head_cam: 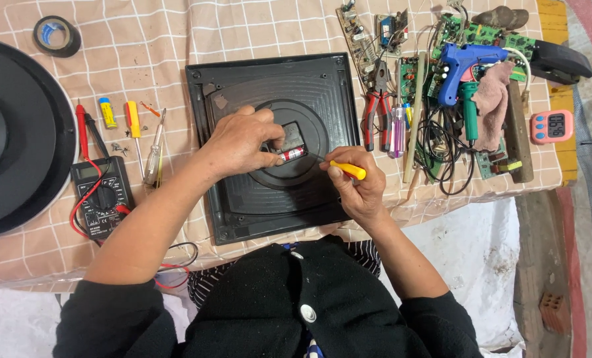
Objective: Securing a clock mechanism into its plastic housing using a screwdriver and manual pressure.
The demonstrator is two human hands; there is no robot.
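- We see a black square panel (279, 199) lying flat on the tabletop (176, 40), which is covered by a beige checked cloth.
- Our left hand (239, 142) rests on the round raised centre of the panel, its fingers curled together on a small battery (292, 154) with a red and silver wrap.
- Our right hand (355, 189) has its fingers clamped on the yellow handle of a screwdriver (349, 170); the thin shaft points left and its tip reaches the battery.
- Left of the panel lie a black multimeter (100, 195) with red leads, two more screwdrivers (143, 142) and a small yellow and blue battery (107, 113).
- A roll of black tape (56, 36) sits at the far left, just above a large black round disc (17, 139).
- Right of the panel we note red-handled pliers (373, 116), a blue glue gun (458, 69), green circuit boards (481, 33), a pink rag (491, 103) and a small pink timer (551, 126).
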